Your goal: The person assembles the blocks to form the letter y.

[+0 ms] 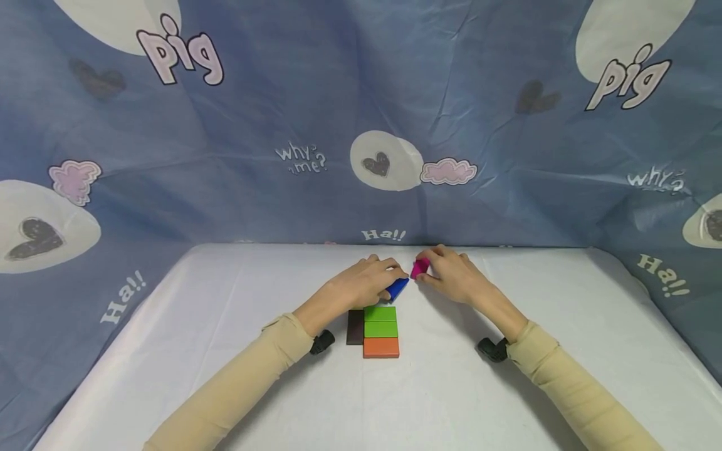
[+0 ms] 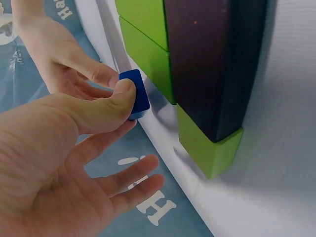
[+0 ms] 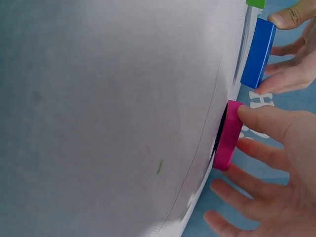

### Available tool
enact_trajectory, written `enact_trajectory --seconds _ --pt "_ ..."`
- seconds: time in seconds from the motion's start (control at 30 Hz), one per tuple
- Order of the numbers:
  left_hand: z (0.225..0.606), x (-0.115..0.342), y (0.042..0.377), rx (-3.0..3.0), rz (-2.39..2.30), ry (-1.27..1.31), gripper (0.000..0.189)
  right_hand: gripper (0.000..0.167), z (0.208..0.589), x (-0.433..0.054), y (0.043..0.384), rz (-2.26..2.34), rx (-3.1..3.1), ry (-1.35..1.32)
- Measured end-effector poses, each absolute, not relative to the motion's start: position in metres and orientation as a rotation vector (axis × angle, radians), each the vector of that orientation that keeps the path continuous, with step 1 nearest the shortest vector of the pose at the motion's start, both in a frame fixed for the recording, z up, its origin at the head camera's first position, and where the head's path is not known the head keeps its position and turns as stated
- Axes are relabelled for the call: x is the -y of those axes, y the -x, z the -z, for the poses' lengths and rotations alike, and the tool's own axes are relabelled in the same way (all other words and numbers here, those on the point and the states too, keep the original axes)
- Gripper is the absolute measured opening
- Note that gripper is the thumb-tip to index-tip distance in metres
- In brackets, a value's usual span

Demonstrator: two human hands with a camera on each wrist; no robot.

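Observation:
My left hand (image 1: 366,282) pinches a blue block (image 1: 397,289) between thumb and fingers; the left wrist view has this blue block (image 2: 134,94) above the table. To its right, my right hand (image 1: 451,272) grips a magenta block (image 1: 420,268) by its ends. Seen from the right wrist, the magenta block (image 3: 228,136) is at or just over the table surface; contact is hard to tell. Nearer to me lie two green blocks (image 1: 380,321) side by side, an orange block (image 1: 381,347) against them and a dark brown block (image 1: 355,327) on their left. Another green block (image 2: 210,143) adjoins the brown one's far end, mostly hidden from the head view.
A white cloth (image 1: 445,388) covers the table. Behind it hangs a blue printed curtain (image 1: 316,213), meeting the table's far edge just beyond both hands. Black wrist devices (image 1: 492,349) sit under the sleeves.

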State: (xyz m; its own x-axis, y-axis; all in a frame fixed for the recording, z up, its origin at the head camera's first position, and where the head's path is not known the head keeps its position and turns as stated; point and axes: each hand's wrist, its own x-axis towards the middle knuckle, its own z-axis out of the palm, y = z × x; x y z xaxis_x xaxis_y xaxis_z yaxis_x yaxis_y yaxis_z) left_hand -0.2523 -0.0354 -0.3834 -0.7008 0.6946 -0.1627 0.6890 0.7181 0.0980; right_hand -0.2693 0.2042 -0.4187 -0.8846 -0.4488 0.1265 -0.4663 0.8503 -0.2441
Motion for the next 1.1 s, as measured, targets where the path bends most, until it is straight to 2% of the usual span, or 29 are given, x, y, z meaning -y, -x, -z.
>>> enact_trajectory --seconds 0.4,0.67,0.9,1.1 --pt "0.387 0.024 0.256 -2.696 -0.079 -1.066 0.053 0.03 0.417 -0.2 0.269 -0.434 3.004 -0.695" --pt "0.389 0.02 0.254 -2.713 -0.049 -1.078 0.053 0.035 0.41 -0.203 0.264 -0.395 3.034 -0.726" --pt "0.384 0.019 0.244 -2.734 -0.009 -1.142 0.042 0.026 0.408 -0.204 0.257 -0.388 3.004 -0.763" --pt "0.386 0.018 0.241 -2.733 0.028 -1.166 0.037 0.027 0.407 -0.203 0.254 -0.378 3.01 -0.776"
